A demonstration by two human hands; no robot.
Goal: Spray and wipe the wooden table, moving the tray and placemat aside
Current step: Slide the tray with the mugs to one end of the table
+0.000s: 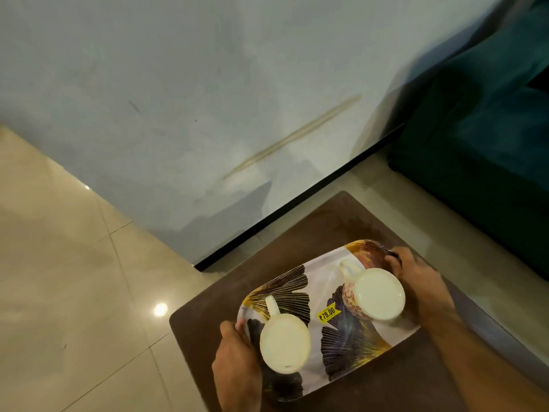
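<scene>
A white tray (323, 281) printed with dark and gold leaf shapes and a yellow price sticker is over the dark brown wooden table (208, 319). Two cream cups stand on it, one at the left (284, 343) and one at the right (378, 294). My left hand (237, 361) grips the tray's left end. My right hand (416, 281) grips its right end. I cannot tell whether the tray rests on the table or is lifted. No placemat, spray bottle or cloth is in view.
A pale blue-grey wall (208, 99) with a black skirting strip runs just behind the table. A dark teal sofa (481, 144) stands at the right. Glossy beige floor tiles (74, 278) spread to the left.
</scene>
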